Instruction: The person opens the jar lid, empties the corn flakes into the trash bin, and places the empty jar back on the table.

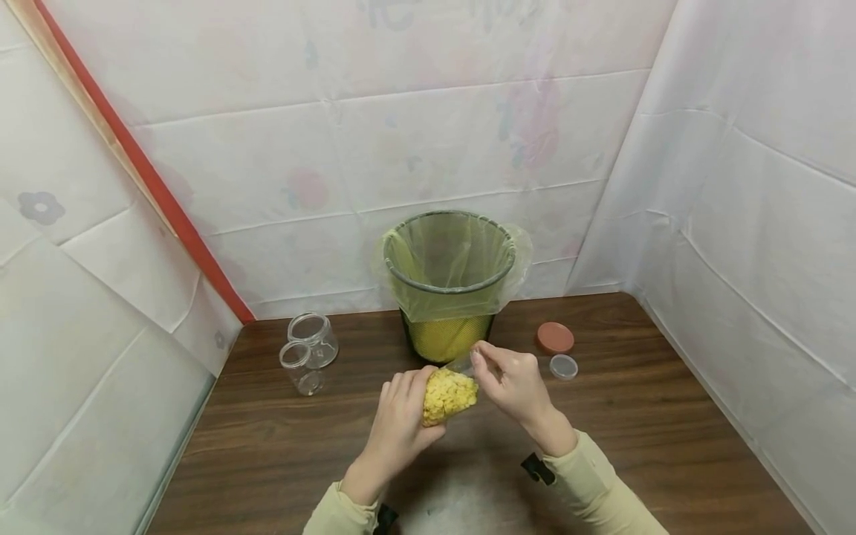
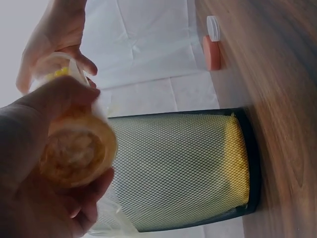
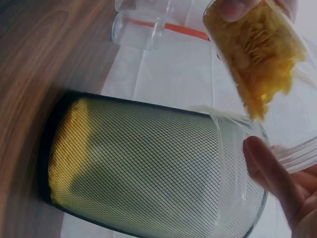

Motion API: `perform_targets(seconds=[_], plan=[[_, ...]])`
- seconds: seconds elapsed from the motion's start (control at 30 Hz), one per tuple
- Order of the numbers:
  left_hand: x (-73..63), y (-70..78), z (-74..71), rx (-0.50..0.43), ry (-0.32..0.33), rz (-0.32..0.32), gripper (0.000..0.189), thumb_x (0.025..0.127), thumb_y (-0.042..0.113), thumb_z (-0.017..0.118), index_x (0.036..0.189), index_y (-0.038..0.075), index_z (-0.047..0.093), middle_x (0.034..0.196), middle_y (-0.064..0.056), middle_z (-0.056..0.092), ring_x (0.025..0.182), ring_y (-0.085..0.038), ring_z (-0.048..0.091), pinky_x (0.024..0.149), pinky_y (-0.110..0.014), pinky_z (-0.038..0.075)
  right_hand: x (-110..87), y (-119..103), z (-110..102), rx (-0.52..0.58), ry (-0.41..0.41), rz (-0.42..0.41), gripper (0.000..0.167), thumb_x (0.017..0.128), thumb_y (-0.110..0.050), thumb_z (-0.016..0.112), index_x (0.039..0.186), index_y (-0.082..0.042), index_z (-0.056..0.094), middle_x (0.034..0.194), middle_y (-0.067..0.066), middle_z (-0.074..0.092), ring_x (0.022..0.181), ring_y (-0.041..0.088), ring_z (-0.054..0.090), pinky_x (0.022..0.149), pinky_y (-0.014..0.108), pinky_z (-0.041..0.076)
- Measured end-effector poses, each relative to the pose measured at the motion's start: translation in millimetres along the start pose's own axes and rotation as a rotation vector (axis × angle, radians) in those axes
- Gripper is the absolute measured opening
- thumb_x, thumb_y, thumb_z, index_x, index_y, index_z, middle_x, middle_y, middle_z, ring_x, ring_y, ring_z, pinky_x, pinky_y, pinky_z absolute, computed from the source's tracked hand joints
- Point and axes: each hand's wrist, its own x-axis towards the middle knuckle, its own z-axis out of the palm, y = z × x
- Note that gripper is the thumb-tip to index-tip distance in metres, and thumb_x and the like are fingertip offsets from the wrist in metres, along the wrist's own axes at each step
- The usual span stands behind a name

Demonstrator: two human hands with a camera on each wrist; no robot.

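Observation:
A clear jar [image 1: 449, 395] partly filled with yellow flakes is held tilted in front of the bin. My left hand [image 1: 400, 420] grips it round the body, thumb on the near side. In the left wrist view, the rounded base of the jar [image 2: 79, 153] faces the camera. At the threaded mouth, my right hand [image 1: 513, 383] holds the rim between thumb and fingers. The right wrist view shows the flakes [image 3: 262, 54] heaped towards the base end, and the right thumb [image 3: 267, 166] beside the clear neck.
Behind the hands stands a mesh bin [image 1: 449, 288] with a thin yellowish liner folded over its rim; yellow shows through its lower mesh. Two clear jars, a larger [image 1: 321, 345] and a smaller one [image 1: 297, 368], stand left. A reddish lid [image 1: 555, 337] and a clear lid [image 1: 564, 366] lie right.

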Motion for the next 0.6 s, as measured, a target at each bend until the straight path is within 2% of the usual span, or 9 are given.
perform_targets(seconds=[0.13,0.3,0.47,0.6], plan=[[1.0,-0.7,-3.6,-0.070,-0.068,-0.045,0.078,0.052,0.028,0.084,0.121,0.009,0.054,0.103,0.000,0.063,0.084,-0.014,0.053,0.068,-0.027,0.037,5.1,3.8,-1.7,0.025,0.017,-0.168,0.034,0.096,-0.024,0.046,0.099,0.001,0.069,0.083,0.008,0.072,0.062,0.009,0.065,0.054,0.022,0.053],[2.4,-1.6,-13.1,-0.281,-0.140,-0.116,0.075,0.056,0.025,0.084,0.124,0.013,0.055,0.102,0.004,0.064,0.087,-0.009,0.054,0.074,-0.028,0.042,11.4,1.7,-4.1,0.030,0.059,-0.325,0.039,0.098,-0.026,0.043,0.105,0.004,0.067,0.094,0.011,0.071,0.078,0.018,0.070,0.063,0.028,0.056],[1.9,-2.6,-18.7,-0.510,-0.247,-0.193,0.074,0.060,0.021,0.085,0.127,0.021,0.053,0.099,0.009,0.062,0.081,-0.006,0.056,0.070,-0.024,0.047,14.8,-2.5,-5.3,0.079,0.081,-0.450,0.040,0.099,-0.025,0.041,0.109,0.007,0.064,0.102,0.013,0.070,0.091,0.025,0.068,0.079,0.031,0.055],[0.4,-3.0,-20.4,-0.624,-0.316,-0.252,0.072,0.063,0.019,0.085,0.127,0.027,0.051,0.099,0.009,0.064,0.080,-0.007,0.059,0.068,-0.024,0.051,14.6,-4.7,-3.4,0.150,0.080,-0.486,0.041,0.099,-0.022,0.039,0.110,0.009,0.063,0.108,0.017,0.068,0.100,0.028,0.066,0.092,0.031,0.051]])
